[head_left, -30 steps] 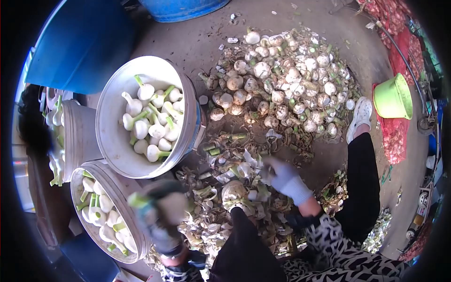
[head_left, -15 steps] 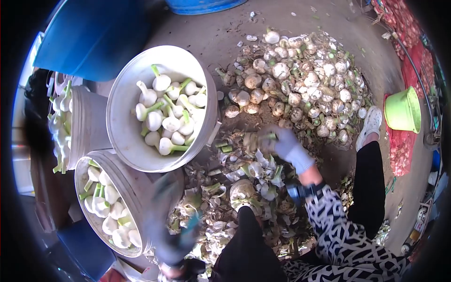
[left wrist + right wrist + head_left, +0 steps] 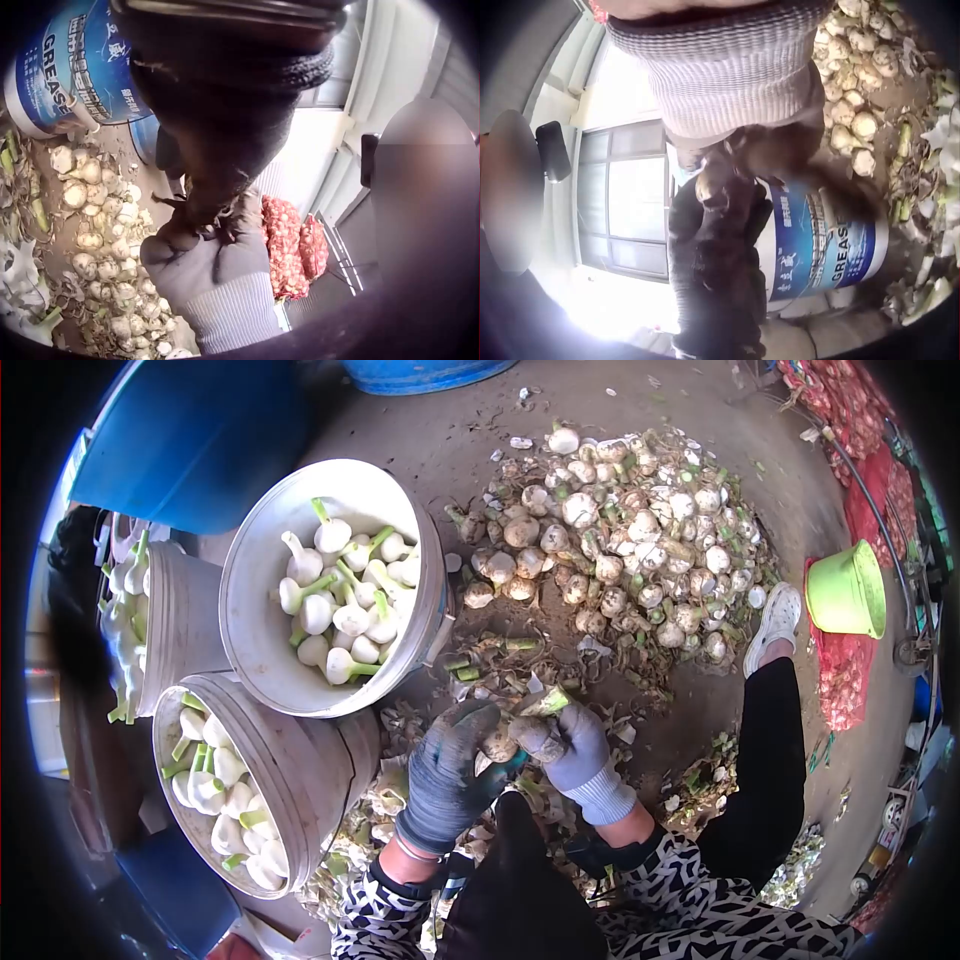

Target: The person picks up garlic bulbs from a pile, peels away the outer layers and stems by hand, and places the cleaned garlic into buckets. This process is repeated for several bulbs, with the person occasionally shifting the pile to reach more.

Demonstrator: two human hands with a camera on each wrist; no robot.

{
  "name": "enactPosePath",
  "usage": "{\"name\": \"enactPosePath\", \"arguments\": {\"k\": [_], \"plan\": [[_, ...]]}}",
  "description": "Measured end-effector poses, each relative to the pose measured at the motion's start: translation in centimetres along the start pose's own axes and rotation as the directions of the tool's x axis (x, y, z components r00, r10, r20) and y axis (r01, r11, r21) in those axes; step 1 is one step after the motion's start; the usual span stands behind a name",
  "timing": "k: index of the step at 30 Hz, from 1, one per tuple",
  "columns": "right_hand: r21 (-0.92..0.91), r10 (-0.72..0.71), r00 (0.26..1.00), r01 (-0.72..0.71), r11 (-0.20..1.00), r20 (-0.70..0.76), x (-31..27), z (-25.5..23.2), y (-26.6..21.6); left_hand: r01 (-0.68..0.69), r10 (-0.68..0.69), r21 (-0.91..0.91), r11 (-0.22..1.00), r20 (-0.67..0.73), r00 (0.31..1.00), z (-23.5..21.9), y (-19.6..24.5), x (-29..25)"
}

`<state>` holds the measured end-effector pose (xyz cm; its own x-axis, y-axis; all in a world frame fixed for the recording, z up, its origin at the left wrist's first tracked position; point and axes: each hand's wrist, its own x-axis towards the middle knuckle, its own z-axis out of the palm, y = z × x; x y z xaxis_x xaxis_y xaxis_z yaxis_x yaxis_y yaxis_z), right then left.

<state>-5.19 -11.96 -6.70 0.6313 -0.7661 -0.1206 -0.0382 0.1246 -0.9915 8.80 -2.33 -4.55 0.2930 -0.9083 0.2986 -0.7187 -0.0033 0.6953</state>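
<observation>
In the head view a garlic bulb (image 3: pixel 498 744) with a green stem (image 3: pixel 546 703) is held between both gloved hands above the peel heap. The left hand (image 3: pixel 452 772), in a dark grey glove, curls its fingers round the bulb. The right hand (image 3: pixel 583 757), in a pale glove, grips the stem side with its thumb and fingers. The left wrist view has the pale glove (image 3: pixel 217 270) close to the dark one. In the right wrist view the dark glove (image 3: pixel 716 262) is at the bulb, partly hidden in shadow.
Beyond the hands lies a pile of unpeeled bulbs (image 3: pixel 640 550). White buckets (image 3: pixel 236 610) of peeled garlic stand at the left, with blue tubs (image 3: pixel 190 450) behind. A green bucket (image 3: pixel 845 590) rests on red net sacks at the right, near a shoe (image 3: pixel 775 628).
The left hand has moved up and right from beside the buckets to meet the right hand. The right hand has drawn back from the pile's near edge with a bulb.
</observation>
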Motion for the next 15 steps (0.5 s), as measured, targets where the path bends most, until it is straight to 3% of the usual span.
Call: {"name": "enactPosePath", "arguments": {"k": [2, 3, 5, 6, 7, 8, 9, 10, 11, 12, 13, 14, 15], "plan": [[-0.149, -0.18, 0.983, 0.183, 0.972, 0.036, 0.6, -0.3, 0.5, 0.033, -0.032, -0.06, 0.998, 0.012, 0.999, 0.0, -0.3, -0.1], [-0.149, -0.17, 0.985, 0.174, 0.973, 0.036, 0.4, -0.6, 0.4, 0.041, -0.04, -0.063, 0.997, 0.017, 0.999, 0.0, -0.5, -0.2], [-0.08, 0.058, 0.992, -0.049, 0.996, 0.112, 0.2, -1.5, 0.0, 0.233, -0.212, -0.227, 0.946, 0.112, 0.971, 0.2, -0.9, -0.4], [-0.18, -0.172, 0.979, 0.189, 0.965, 0.105, 0.3, -2.0, 1.3, 0.332, -0.278, -0.626, 0.706, 0.186, 0.942, 1.1, -1.6, -1.1], [-0.181, -0.168, 0.98, 0.184, 0.966, 0.102, 0.2, -2.7, 1.3, 0.335, -0.279, -0.627, 0.703, 0.191, 0.941, 1.2, -2.6, -1.6], [0.076, 0.071, 0.971, -0.091, 0.993, 0.226, 0.2, -3.4, 0.9, 0.588, -0.357, -0.745, 0.315, 0.481, 0.801, 0.8, -3.8, -2.1], [0.283, 0.257, 0.881, -0.384, 0.879, 0.398, 0.3, -3.7, 0.6, 0.741, -0.286, -0.659, -0.129, 0.741, 0.608, 0.7, -4.5, -2.6], [0.348, 0.307, 0.843, -0.476, 0.808, 0.442, 0.3, -4.0, 0.2, 0.63, -0.294, -0.697, 0.342, 0.557, 0.776, 1.6, -4.2, -3.2], [0.349, 0.309, 0.843, -0.477, 0.807, 0.439, 0.2, -3.9, 0.3, 0.632, -0.293, -0.696, 0.34, 0.56, 0.775, 2.6, -5.1, -3.5], [0.37, 0.294, 0.827, -0.494, 0.787, 0.479, 0.1, -3.7, 0.8, 0.384, -0.232, -0.403, 0.831, 0.376, 0.897, 3.7, -6.3, -3.5], [0.39, 0.276, 0.808, -0.513, 0.765, 0.52, 0.0, -3.3, 1.4, 0.032, -0.052, 0.085, 0.996, 0.255, 0.966, 4.5, -7.3, -3.5], [0.376, 0.252, 0.84, -0.456, 0.806, 0.48, -0.3, -2.7, 2.3, 0.211, -0.183, -0.124, 0.97, 0.203, 0.962, 3.9, -6.0, -1.9], [0.382, 0.251, 0.84, -0.459, 0.802, 0.482, -0.2, -2.6, 2.4, 0.583, -0.551, -0.608, 0.538, 0.269, 0.79, 3.6, -4.9, -1.3]]}}
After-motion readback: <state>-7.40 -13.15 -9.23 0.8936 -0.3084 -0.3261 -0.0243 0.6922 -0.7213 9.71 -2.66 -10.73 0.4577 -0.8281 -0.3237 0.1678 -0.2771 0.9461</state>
